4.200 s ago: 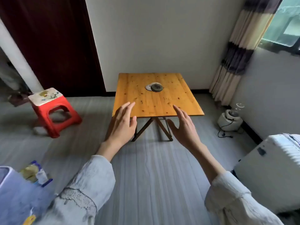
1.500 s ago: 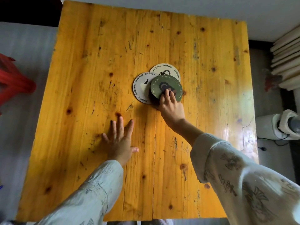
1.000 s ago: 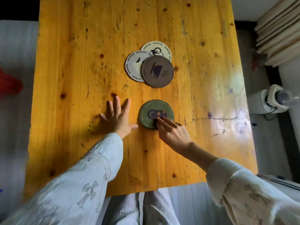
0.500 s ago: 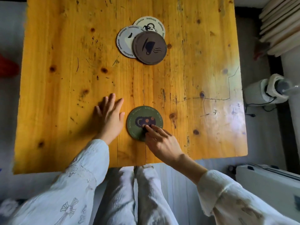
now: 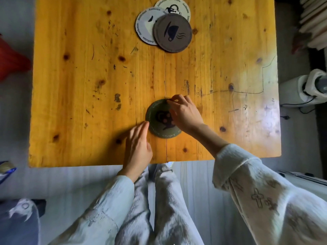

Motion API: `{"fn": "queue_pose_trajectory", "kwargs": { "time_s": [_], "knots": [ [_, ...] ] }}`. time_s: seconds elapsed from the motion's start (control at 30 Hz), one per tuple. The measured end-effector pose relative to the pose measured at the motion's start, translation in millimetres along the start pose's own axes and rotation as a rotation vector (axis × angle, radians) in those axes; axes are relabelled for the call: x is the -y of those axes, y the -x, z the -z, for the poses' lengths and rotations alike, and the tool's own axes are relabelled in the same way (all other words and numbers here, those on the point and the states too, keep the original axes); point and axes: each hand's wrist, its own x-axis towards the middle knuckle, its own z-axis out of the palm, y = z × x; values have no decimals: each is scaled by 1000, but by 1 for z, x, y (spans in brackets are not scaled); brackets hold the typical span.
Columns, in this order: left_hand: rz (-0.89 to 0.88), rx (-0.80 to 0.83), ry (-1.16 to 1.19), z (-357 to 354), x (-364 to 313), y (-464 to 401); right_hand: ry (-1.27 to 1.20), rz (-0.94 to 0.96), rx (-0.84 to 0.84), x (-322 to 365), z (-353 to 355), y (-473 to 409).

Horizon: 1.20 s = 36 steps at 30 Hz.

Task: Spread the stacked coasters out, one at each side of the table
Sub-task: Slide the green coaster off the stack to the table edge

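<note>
1. Hands, two, both over the near part of the table. Right hand lying across the right half of the green coaster, fingers curled with the tips pinched at its far rim. Left hand flat and loosely open, fingers together, fingertips touching the coaster's left rim.
2. Sleeves, two, pale and loose; cross motifs on the right one.
3. Coasters, four, all round. Green one alone near the near edge, about midway along that side, flat on the wood, with a dark motif in the middle and lettering round the rim.
4. Other three overlapping in a cluster toward the far part of the table, well apart from the green one: brown coaster on top with a dark cup motif, white coaster partly under its left side, cream coaster partly under its far side and cut off by the top of the frame.
5. No containers on the table.
6. Table of yellow-orange planks, knotted, scratched, with dark stains and a thin drawn line on the right side.
7. Pale trousered legs just below the near edge, over a grey striped floor.
8. White appliance with a cord on the floor at right; red object at the left edge.
</note>
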Motion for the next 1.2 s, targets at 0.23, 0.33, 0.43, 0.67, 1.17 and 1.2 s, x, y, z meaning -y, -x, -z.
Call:
{"fn": "queue_pose_trajectory", "kwargs": {
  "time_s": [0.23, 0.33, 0.43, 0.67, 1.17, 1.2],
  "knots": [
    [41, 46, 156, 7, -3, 10, -113, -109, -49, 11, -16, 36],
    [100, 86, 272, 13, -5, 13, -195, -169, -77, 17, -25, 55],
    [130, 110, 334, 16, -7, 9, -344, -295, -73, 19, -32, 68],
    [265, 145, 426, 19, 1, 4, -571, -452, -48, 17, -30, 85],
    [353, 251, 555, 18, -4, 9, -597, -559, 36, 28, -20, 88],
    [348, 258, 553, 18, -3, 9, -609, -571, 33, 28, -19, 88]
  ]
}}
